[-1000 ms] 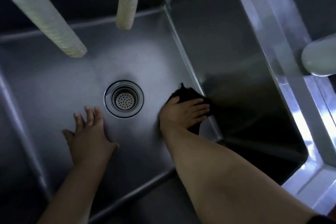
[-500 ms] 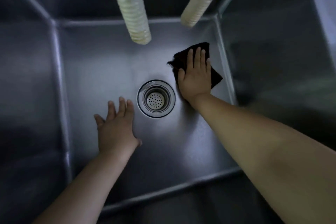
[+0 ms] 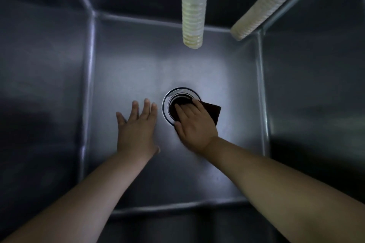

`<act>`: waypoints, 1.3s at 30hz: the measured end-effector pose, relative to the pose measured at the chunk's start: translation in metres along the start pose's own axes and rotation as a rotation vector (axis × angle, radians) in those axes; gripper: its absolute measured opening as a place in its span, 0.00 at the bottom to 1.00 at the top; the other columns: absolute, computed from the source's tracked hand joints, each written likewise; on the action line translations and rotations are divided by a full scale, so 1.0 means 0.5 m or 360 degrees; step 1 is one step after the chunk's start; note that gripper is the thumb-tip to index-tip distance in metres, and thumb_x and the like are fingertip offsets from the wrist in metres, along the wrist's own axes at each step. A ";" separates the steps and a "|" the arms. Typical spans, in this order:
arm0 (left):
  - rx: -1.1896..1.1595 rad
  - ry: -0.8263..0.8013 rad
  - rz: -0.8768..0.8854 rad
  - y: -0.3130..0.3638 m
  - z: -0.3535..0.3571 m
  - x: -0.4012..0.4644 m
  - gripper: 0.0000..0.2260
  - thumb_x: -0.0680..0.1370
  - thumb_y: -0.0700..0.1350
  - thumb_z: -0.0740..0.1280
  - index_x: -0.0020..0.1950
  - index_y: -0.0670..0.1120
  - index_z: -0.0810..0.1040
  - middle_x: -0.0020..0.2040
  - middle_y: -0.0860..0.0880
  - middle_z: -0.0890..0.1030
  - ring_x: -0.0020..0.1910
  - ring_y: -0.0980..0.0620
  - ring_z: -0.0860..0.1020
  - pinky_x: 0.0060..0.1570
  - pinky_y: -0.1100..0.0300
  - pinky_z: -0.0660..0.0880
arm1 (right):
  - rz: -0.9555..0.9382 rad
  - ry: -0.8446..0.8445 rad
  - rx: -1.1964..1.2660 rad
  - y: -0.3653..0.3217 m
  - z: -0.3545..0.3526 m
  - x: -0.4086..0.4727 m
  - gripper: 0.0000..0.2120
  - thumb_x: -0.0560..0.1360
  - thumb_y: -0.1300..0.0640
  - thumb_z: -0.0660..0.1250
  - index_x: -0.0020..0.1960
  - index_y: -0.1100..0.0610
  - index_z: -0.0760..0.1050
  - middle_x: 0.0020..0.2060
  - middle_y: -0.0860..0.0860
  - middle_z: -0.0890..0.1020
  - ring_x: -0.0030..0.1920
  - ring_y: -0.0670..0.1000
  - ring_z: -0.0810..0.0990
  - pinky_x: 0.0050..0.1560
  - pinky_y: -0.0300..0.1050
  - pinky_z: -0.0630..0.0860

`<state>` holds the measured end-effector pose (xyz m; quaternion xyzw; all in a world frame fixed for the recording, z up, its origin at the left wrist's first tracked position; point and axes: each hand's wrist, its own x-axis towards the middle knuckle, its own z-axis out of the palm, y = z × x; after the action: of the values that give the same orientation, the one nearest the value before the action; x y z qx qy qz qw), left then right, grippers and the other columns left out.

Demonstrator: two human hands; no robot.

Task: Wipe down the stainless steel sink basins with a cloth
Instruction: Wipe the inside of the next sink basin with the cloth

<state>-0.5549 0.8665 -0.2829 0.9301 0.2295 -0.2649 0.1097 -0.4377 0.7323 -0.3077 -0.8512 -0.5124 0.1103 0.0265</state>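
I look straight down into a deep stainless steel sink basin (image 3: 150, 69). A dark cloth (image 3: 212, 111) lies over the round drain (image 3: 173, 92) at the basin's middle, covering most of the strainer. My right hand (image 3: 194, 124) presses flat on the cloth, fingers pointing up-left into the drain opening. My left hand (image 3: 138, 126) rests flat on the basin floor just left of the drain, fingers spread, holding nothing.
Two pale ribbed hoses hang into the basin from above, one at the centre (image 3: 194, 10) and one at the upper right corner (image 3: 256, 16). Steep steel walls stand on all sides; the left wall (image 3: 43, 85) and right wall (image 3: 316, 85) are dark.
My right hand slid the cloth from the far right of the basin floor down-left onto the drain. My left hand stays flat on the floor left of the drain.
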 end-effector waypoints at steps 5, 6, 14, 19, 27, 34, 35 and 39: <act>-0.0012 -0.0007 0.0000 0.002 -0.004 0.000 0.53 0.66 0.59 0.73 0.76 0.49 0.39 0.78 0.49 0.39 0.76 0.43 0.41 0.70 0.34 0.49 | 0.0192 -0.0072 0.0049 -0.043 0.009 0.033 0.19 0.80 0.53 0.53 0.60 0.65 0.74 0.52 0.59 0.81 0.55 0.58 0.76 0.75 0.51 0.50; -0.0014 -0.0013 0.0000 0.002 -0.005 0.000 0.53 0.66 0.58 0.73 0.76 0.49 0.39 0.78 0.49 0.39 0.76 0.43 0.41 0.70 0.34 0.48 | 0.0177 -0.0067 0.0053 -0.040 0.009 0.031 0.18 0.80 0.53 0.53 0.58 0.64 0.75 0.50 0.58 0.81 0.55 0.57 0.76 0.75 0.50 0.48; 0.0078 -0.0045 0.0025 0.018 -0.025 -0.004 0.50 0.69 0.56 0.72 0.76 0.46 0.38 0.77 0.45 0.39 0.76 0.38 0.41 0.71 0.36 0.49 | 0.0123 0.0025 0.0219 -0.015 -0.004 0.023 0.11 0.78 0.56 0.59 0.46 0.61 0.77 0.35 0.55 0.80 0.43 0.55 0.77 0.74 0.47 0.54; 0.0133 -0.0002 0.0192 0.016 -0.030 0.004 0.52 0.69 0.56 0.72 0.76 0.50 0.34 0.76 0.43 0.35 0.75 0.42 0.34 0.72 0.39 0.42 | 0.0074 0.0170 0.0205 -0.016 0.006 0.022 0.10 0.76 0.56 0.61 0.42 0.60 0.77 0.33 0.54 0.79 0.38 0.55 0.77 0.72 0.50 0.61; 0.0399 -0.0078 0.0498 0.007 -0.083 0.094 0.53 0.63 0.59 0.75 0.76 0.55 0.41 0.76 0.45 0.33 0.75 0.44 0.35 0.71 0.39 0.43 | -0.0141 -0.0097 0.0077 0.011 -0.003 0.033 0.24 0.78 0.49 0.55 0.67 0.64 0.70 0.60 0.58 0.78 0.64 0.55 0.72 0.76 0.49 0.48; 0.0507 -0.0015 0.0533 0.007 -0.078 0.096 0.52 0.60 0.64 0.75 0.76 0.57 0.48 0.77 0.44 0.37 0.76 0.42 0.40 0.69 0.38 0.51 | -0.0034 -0.0217 -0.0154 -0.006 -0.009 0.029 0.27 0.79 0.47 0.49 0.68 0.65 0.67 0.57 0.60 0.80 0.64 0.57 0.73 0.75 0.49 0.36; 0.0518 -0.0016 0.0531 0.008 -0.077 0.096 0.52 0.61 0.64 0.75 0.76 0.56 0.49 0.77 0.44 0.36 0.76 0.42 0.41 0.69 0.38 0.51 | -0.0024 -0.0218 -0.0165 -0.011 -0.009 0.028 0.26 0.80 0.48 0.50 0.68 0.66 0.68 0.55 0.60 0.81 0.62 0.57 0.75 0.75 0.49 0.36; 0.0502 -0.0047 0.0507 0.011 -0.076 0.097 0.52 0.61 0.63 0.75 0.76 0.55 0.49 0.77 0.44 0.35 0.76 0.41 0.39 0.70 0.38 0.50 | 0.0126 0.0061 -0.0065 -0.038 -0.007 0.027 0.17 0.74 0.53 0.64 0.53 0.66 0.79 0.32 0.57 0.82 0.36 0.56 0.81 0.72 0.55 0.62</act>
<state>-0.4987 0.8918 -0.2772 0.9563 0.0337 -0.2904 0.0066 -0.4473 0.7533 -0.3035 -0.8731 -0.4799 0.0844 0.0144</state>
